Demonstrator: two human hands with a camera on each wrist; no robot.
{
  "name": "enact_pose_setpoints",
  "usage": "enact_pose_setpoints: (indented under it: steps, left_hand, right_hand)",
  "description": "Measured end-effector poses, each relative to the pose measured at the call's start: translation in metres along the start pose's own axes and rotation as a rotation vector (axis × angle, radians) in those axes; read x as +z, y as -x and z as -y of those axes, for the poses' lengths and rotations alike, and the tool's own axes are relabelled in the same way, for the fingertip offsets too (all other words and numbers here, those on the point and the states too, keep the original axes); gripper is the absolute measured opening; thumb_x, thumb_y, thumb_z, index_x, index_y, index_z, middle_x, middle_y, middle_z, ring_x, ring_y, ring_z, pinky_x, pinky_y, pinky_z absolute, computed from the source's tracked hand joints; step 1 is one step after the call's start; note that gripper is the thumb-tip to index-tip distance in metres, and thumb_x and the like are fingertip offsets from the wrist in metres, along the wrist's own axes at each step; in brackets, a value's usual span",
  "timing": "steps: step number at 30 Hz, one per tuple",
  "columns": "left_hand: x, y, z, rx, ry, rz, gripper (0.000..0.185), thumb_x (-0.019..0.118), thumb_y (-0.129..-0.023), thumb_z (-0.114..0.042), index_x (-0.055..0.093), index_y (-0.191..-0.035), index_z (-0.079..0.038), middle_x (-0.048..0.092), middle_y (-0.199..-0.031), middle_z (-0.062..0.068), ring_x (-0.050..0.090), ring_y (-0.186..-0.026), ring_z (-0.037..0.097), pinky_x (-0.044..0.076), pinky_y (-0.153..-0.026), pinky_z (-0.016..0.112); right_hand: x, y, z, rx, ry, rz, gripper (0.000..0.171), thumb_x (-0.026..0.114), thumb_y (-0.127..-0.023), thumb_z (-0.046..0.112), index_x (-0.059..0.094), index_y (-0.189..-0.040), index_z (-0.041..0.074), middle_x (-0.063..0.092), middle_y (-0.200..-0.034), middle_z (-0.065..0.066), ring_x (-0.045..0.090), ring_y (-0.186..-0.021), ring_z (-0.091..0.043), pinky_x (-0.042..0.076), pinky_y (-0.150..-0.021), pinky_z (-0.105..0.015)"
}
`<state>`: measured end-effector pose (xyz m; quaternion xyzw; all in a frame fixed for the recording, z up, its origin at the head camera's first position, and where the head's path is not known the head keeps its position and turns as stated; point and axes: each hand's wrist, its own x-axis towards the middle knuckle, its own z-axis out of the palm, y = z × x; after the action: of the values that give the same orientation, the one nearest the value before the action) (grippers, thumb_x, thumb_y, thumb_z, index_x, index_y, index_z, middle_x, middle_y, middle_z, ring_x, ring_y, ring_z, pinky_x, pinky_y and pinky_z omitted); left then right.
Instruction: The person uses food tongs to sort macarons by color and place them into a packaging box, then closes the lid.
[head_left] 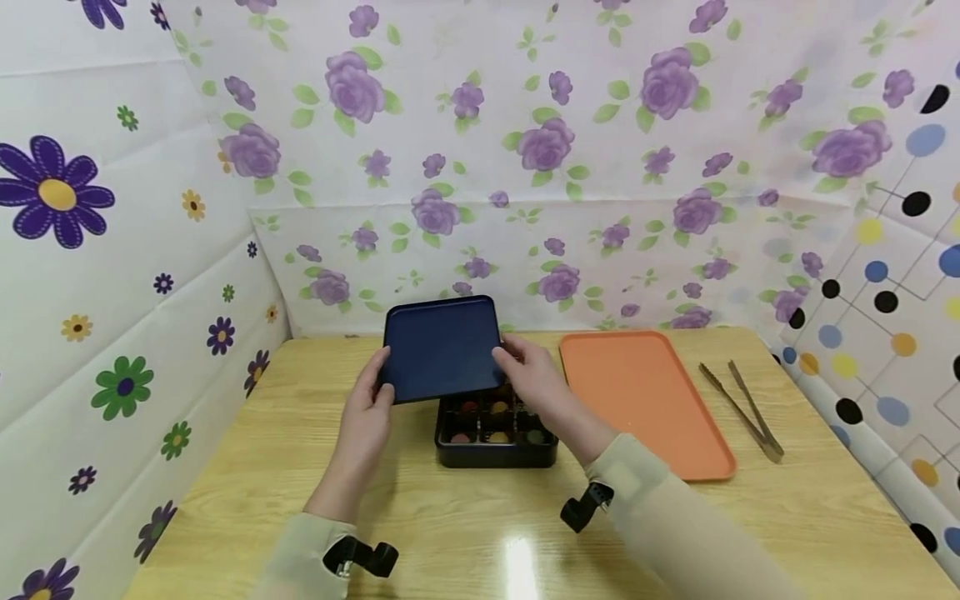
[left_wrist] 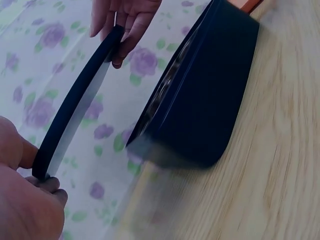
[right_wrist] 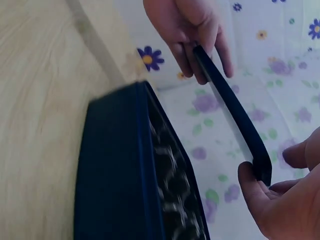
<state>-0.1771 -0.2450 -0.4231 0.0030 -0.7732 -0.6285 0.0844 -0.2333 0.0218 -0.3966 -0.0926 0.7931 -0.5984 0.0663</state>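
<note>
While the dark blue lid (head_left: 441,347) hangs between both hands in the head view, already clear of the black box (head_left: 495,429) and tilted up toward the wall, so call the opening part pretty much done. Left hand (head_left: 369,398) pinching the lid's left edge, right hand (head_left: 531,375) pinching its right edge, box sitting on the tabletop (head_left: 465,517) just below and a bit toward the right hand. Still left, going by how things lie: lid not set down anywhere yet, little coloured pieces in the box compartments untouched. Orange tray (head_left: 645,400) bare, just past the right hand, metal tongs (head_left: 742,408) further out on that side, nobody touching them. Back rows of the box hidden under the lid and the right hand, so no counting the pieces.

Left wrist view: lid (left_wrist: 75,105) seen edge-on, left hand (left_wrist: 25,200) huge, mostly cut off at the corner, thumb and fingers clamped on the near end. Right hand (left_wrist: 125,20) gripping the far end. Box (left_wrist: 200,95) side wall filling the middle, contents just a blurry sliver.

Right wrist view: same deal mirrored. Right hand (right_wrist: 280,200) pinching the near end of the lid (right_wrist: 232,112), left hand (right_wrist: 192,30) on the far end, box (right_wrist: 120,170) beside the right hand, insides smeared and unreadable. Tray and tongs out of frame.
</note>
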Motion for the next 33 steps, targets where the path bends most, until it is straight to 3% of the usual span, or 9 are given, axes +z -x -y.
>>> enact_pose_setpoints:
  steps: [7,14,17,20,23,29,33]
  left_hand:
    - [0.024,-0.005,-0.004,-0.015,0.033,0.060,0.063,0.045,-0.119,-0.005,0.028,-0.177,-0.018,0.017,-0.183,0.007,0.014,-0.168,0.027,0.024,-0.133,0.046]
    - [0.034,-0.008,-0.010,-0.028,0.077,0.107,0.065,0.050,-0.119,-0.011,0.025,-0.178,-0.021,0.023,-0.182,0.006,0.021,-0.167,0.024,0.028,-0.132,0.045]
    - [0.036,-0.010,-0.015,-0.023,0.078,0.104,0.063,0.050,-0.120,-0.017,0.025,-0.178,-0.020,0.026,-0.181,0.005,0.025,-0.167,0.026,0.028,-0.133,0.047]
    - [0.038,-0.012,-0.020,-0.019,0.090,0.103,0.062,0.049,-0.120,-0.021,0.025,-0.178,-0.017,0.026,-0.181,0.004,0.026,-0.166,0.027,0.027,-0.133,0.048]
    - [0.040,-0.014,-0.025,-0.020,0.100,0.106,0.064,0.048,-0.121,-0.023,0.022,-0.178,-0.015,0.026,-0.181,0.002,0.025,-0.166,0.028,0.026,-0.133,0.049]
    - [0.045,-0.014,-0.033,-0.030,0.117,0.098,0.069,0.048,-0.120,-0.024,0.013,-0.180,-0.016,0.021,-0.182,0.006,0.024,-0.166,0.032,0.025,-0.133,0.053]
    - [0.050,-0.014,-0.038,-0.035,0.146,0.086,0.068,0.048,-0.120,-0.023,0.015,-0.179,-0.012,0.020,-0.182,0.010,0.023,-0.166,0.034,0.024,-0.133,0.053]
  right_hand:
    - [-0.027,0.001,-0.006,0.013,-0.060,-0.028,0.054,0.050,-0.121,0.016,0.038,-0.172,0.006,0.049,-0.167,-0.018,0.054,-0.147,-0.035,0.051,-0.116,-0.052]
    - [-0.047,0.009,-0.012,0.017,-0.080,-0.039,0.056,0.050,-0.119,0.011,0.036,-0.173,0.007,0.052,-0.161,-0.019,0.059,-0.137,-0.035,0.053,-0.112,-0.051]
    - [-0.054,0.013,-0.016,0.010,-0.032,-0.033,0.059,0.053,-0.119,0.012,0.033,-0.175,0.011,0.051,-0.163,-0.018,0.059,-0.127,-0.032,0.053,-0.099,-0.045]
    - [-0.060,0.015,-0.018,0.003,0.005,-0.031,0.062,0.055,-0.118,0.013,0.033,-0.176,0.016,0.050,-0.162,-0.017,0.055,-0.110,-0.029,0.046,-0.083,-0.040]
    - [-0.065,0.015,-0.020,-0.004,0.020,-0.034,0.063,0.057,-0.117,0.011,0.035,-0.175,0.019,0.050,-0.160,-0.016,0.054,-0.103,-0.028,0.044,-0.077,-0.037]
    - [-0.072,0.015,-0.018,-0.046,0.010,-0.041,0.064,0.059,-0.116,0.007,0.037,-0.175,0.021,0.052,-0.158,-0.014,0.060,-0.107,-0.031,0.052,-0.081,-0.040]
    - [-0.075,0.016,-0.016,-0.058,-0.013,-0.054,0.065,0.059,-0.115,0.005,0.038,-0.174,0.021,0.053,-0.158,-0.014,0.061,-0.111,-0.032,0.058,-0.090,-0.040]
